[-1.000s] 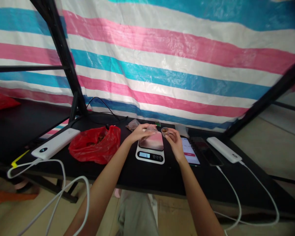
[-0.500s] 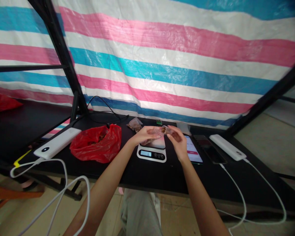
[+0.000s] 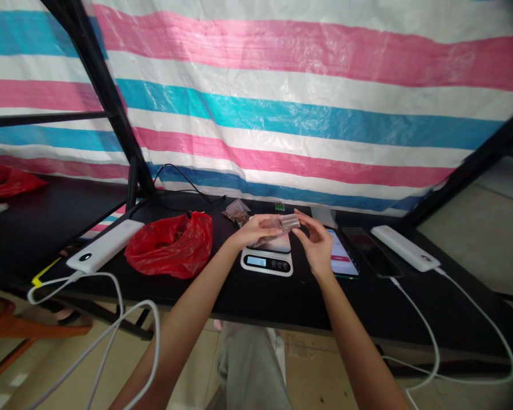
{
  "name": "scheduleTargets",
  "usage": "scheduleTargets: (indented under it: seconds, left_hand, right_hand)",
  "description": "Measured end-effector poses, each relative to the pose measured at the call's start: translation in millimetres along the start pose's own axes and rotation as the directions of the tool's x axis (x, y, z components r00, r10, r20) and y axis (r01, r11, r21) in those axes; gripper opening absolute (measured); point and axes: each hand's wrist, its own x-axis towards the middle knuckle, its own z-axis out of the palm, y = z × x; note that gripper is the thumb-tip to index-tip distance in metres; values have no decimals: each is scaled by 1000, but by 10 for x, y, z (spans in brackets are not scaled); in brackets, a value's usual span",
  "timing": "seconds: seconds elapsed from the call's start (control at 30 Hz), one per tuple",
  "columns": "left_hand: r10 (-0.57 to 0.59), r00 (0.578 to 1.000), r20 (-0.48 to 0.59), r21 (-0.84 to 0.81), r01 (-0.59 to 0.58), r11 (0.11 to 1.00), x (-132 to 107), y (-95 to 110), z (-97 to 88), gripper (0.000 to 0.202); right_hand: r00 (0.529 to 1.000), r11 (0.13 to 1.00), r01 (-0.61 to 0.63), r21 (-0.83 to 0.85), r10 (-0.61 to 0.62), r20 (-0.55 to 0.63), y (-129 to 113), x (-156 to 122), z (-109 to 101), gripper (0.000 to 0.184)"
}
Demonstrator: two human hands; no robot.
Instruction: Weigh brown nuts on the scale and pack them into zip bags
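Over a small white kitchen scale [image 3: 267,262] on the black table [image 3: 256,296], both my hands hold a small clear plastic bag [image 3: 282,223] with brown bits in it. My left hand [image 3: 253,230] grips its left side with curled fingers. My right hand [image 3: 317,242] pinches its right end between thumb and fingertips. The bag hangs just above the scale's plate. The scale's display is lit.
A red plastic bag [image 3: 171,244] of brown pieces lies left of the scale, a white power bank [image 3: 105,245] with cables further left. Another small filled bag [image 3: 236,210] sits behind. A lit phone [image 3: 341,259], a dark phone [image 3: 367,244] and a second power bank [image 3: 406,247] lie right.
My hands have come together: the right hand moved from a small cup-like item to the bag held by the left, and the bag now sits lifted off the scale. The view shifted slightly.
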Motion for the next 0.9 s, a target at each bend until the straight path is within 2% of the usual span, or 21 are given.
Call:
scheduleTargets:
  seconds: [0.2,0.37,0.53,0.6,0.67,0.77,0.9]
  left_hand:
    - [-2,1000,7,16,2,1000,10,-8,7,52]
    - [24,999,31,-10,-24,1000,17,-2,10,47]
    - [107,992,67,-28,-105,994,13,30,9,45]
    - [123,990,64,-24,-122,992,10,39,-5,46]
    - [138,990,38,-6,-138,990,10,41,-29,47]
    - [171,983,-62,65,-167,984,21,33,-71,48]
    - [223,948,-225,284,-155,946,59,-19,-108,46]
  right_hand:
    - [998,998,57,-21,-56,31,-43,5,-12,25]
    - [999,998,54,-24,-54,-3,-36,7,-24,25]
    - [998,999,27,22,-25,-63,-21,24,-39,45]
    - [995,1000,16,20,-14,-99,4,37,-56,45]
    - [991,1000,-12,-13,10,-131,54,49,-83,37]
    - [980,997,-78,-9,75,-184,174,63,-127,30]
    - [953,978,-186,98,203,-226,329,68,-168,30]
